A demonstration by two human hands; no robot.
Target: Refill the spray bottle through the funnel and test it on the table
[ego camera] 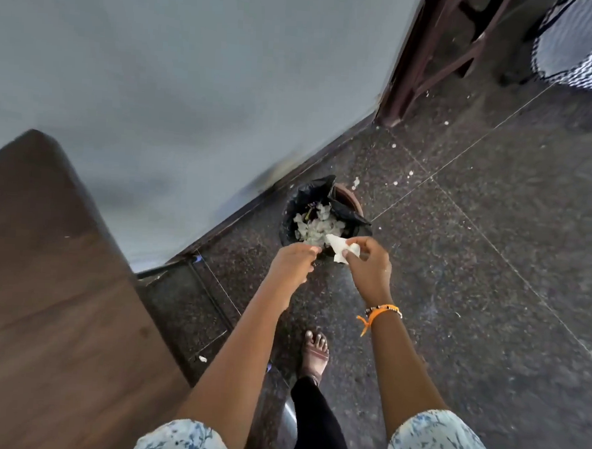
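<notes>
Hidden: your spray bottle and funnel are out of view; only a bench corner shows.
Right hand: your fingers pinch a crumpled white tissue above the bin.
Left hand: your fingers look curled; whether they hold anything is unclear.

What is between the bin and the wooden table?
Only bare dark floor and the foot of the wall lie between the bin and the table, seen in the head view.

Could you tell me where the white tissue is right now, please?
Head view, centre: the tissue is pinched in the right hand, just above the bin by the wall.
</notes>
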